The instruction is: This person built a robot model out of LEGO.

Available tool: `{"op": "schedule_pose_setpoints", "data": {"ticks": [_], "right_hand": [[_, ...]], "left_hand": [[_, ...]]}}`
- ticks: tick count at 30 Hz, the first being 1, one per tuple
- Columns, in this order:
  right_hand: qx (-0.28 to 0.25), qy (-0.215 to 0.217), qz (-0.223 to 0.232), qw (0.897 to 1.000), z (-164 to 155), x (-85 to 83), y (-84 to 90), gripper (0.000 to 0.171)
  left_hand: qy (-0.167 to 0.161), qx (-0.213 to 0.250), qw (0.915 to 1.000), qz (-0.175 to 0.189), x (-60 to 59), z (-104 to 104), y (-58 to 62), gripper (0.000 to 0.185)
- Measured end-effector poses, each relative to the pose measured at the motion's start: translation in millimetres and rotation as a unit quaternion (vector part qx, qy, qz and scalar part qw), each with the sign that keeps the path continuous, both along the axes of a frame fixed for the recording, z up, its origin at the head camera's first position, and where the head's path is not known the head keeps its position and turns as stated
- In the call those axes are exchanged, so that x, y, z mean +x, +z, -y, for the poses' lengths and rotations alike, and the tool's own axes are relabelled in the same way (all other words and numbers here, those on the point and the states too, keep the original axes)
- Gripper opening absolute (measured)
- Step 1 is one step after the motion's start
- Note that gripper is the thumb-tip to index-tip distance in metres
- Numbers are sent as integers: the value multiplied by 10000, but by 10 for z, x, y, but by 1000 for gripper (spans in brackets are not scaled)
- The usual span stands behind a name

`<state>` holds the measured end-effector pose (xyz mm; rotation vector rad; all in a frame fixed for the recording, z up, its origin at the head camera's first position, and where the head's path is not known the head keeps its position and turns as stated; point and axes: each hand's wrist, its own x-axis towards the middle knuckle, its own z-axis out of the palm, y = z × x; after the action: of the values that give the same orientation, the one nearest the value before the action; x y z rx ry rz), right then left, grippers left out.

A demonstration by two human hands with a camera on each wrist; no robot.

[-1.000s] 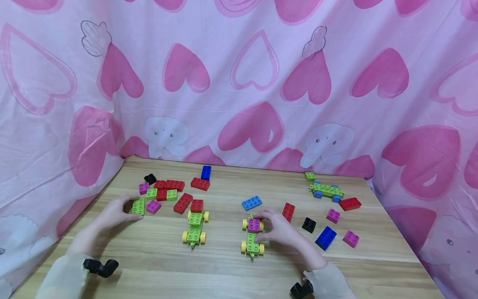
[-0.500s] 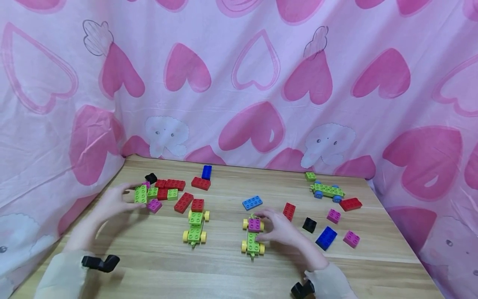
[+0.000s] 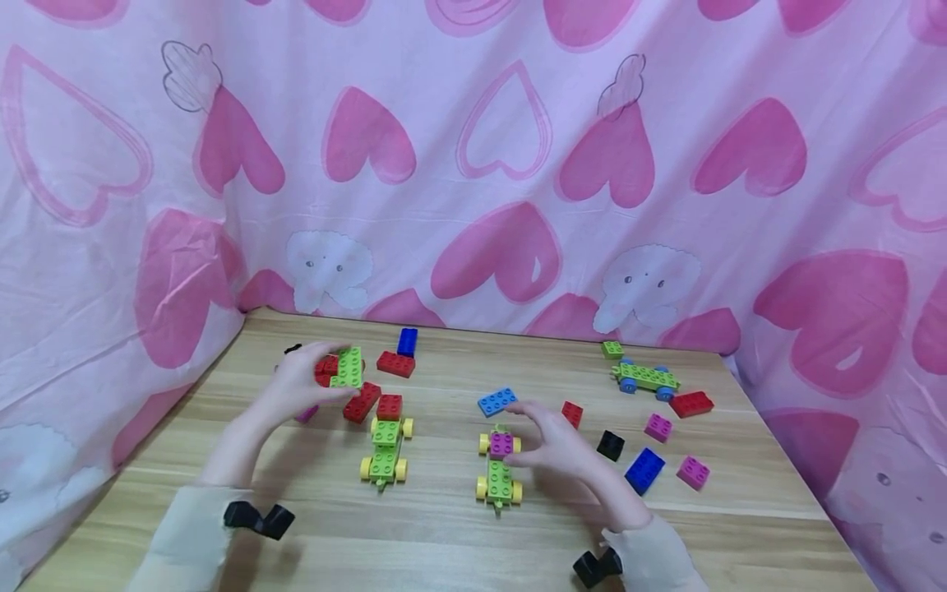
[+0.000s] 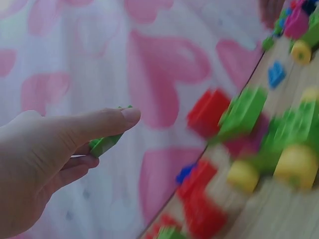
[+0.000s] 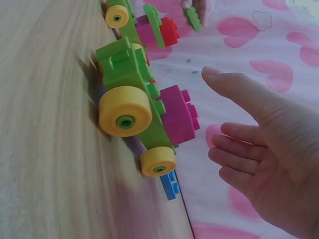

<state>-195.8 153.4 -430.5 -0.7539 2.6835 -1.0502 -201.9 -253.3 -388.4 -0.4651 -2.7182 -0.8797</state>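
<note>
My left hand (image 3: 299,386) pinches a green studded building brick (image 3: 350,367) between thumb and fingers, raised over the left-hand bricks. The left wrist view shows the same green brick (image 4: 104,144) partly hidden behind the thumb. My right hand (image 5: 264,154) has loosely bent fingers, holds nothing, and stands a little apart from a magenta brick (image 5: 178,115). That brick sits on the far end of a green toy car (image 3: 500,483) with yellow wheels. To its left stands a second green car (image 3: 383,467) with yellow wheels, a red brick (image 3: 389,406) at its far end.
Red bricks (image 3: 362,403) and a dark blue brick (image 3: 408,341) lie at the left and back. A light blue brick (image 3: 497,402) is beyond the right-hand car. Farther right are a blue-wheeled green car (image 3: 645,377), a black piece (image 3: 610,445) and several loose bricks.
My left hand has lifted the green brick and carried it rightward over the other bricks. My right hand's fingers have spread slightly away from the magenta brick; both yellow-wheeled cars stay put.
</note>
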Motion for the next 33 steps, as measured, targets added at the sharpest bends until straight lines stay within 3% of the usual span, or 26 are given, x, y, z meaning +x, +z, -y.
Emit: {"op": "schedule_pose_setpoints", "data": {"ticks": [9, 15, 23, 33], "right_hand": [[-270, -113, -164, 9994, 50, 19, 53, 75], [-444, -204, -248, 9985, 91, 52, 126, 75], [-587, -163, -302, 9977, 138, 73, 187, 74], [-646, 9, -412, 9971, 123, 46, 160, 77]], "left_hand": [[-561, -32, 9984, -19, 38, -688, 94, 69], [-851, 1, 9964, 19, 53, -1043, 58, 69], [-1268, 157, 9918, 26, 47, -1373, -42, 70], [-1473, -20, 9887, 287, 113, -1628, -115, 73]]}}
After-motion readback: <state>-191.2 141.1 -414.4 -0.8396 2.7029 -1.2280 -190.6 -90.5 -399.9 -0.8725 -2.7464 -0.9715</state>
